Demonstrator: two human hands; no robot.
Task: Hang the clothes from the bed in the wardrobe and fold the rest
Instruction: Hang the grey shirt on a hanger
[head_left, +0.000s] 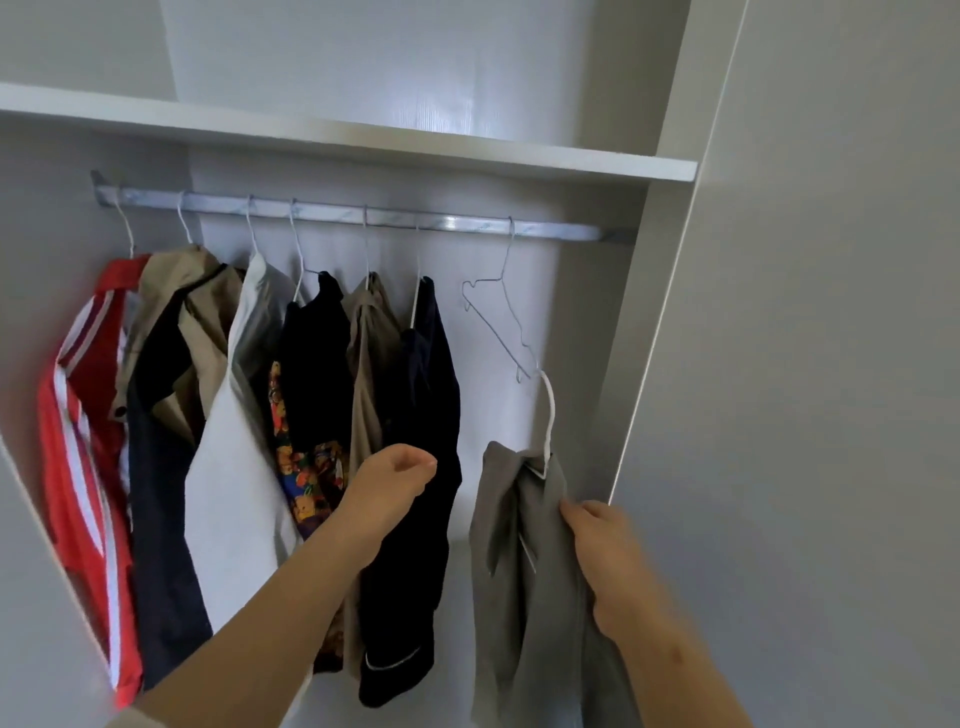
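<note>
I face the open wardrobe. My right hand (613, 561) grips a grey garment (524, 582) draped on a white wire hanger (548, 415), held below the metal rail (363, 215) at its right end. The hanger's hook is off the rail. An empty wire hanger (498, 317) hangs on the rail just above it. My left hand (395, 483) is raised in front of a dark navy garment (426, 441), fingers loosely curled, holding nothing. Several other clothes hang on the rail to the left, among them a red striped top (83, 467) and a white shirt (234, 467).
A white shelf (363, 140) runs above the rail. The wardrobe's right side panel (660, 338) stands close to my right hand. A patterned garment (306, 467) and beige clothes (187, 312) hang among the others.
</note>
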